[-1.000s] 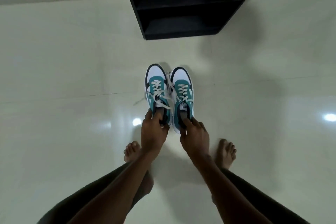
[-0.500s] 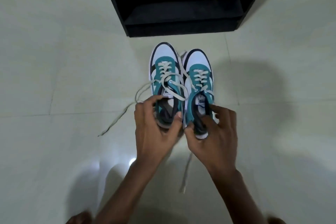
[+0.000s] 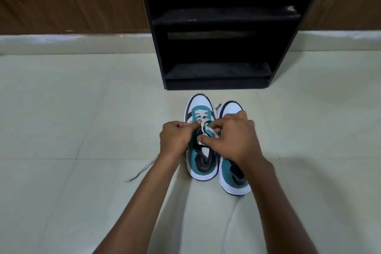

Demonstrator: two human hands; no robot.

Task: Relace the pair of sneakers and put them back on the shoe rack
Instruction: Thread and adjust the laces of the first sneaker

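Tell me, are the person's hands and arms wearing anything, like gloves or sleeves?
No. The left hand and right hand have no gloves, rings or watch showing. Both forearms are bare all the way to the bottom of the picture, with no sleeves in view.

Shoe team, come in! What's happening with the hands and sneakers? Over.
Both hands, left hand and right hand, pinching the white lace of the left teal-and-white sneaker. Right sneaker beside it. Black shoe rack ahead, unblocked.
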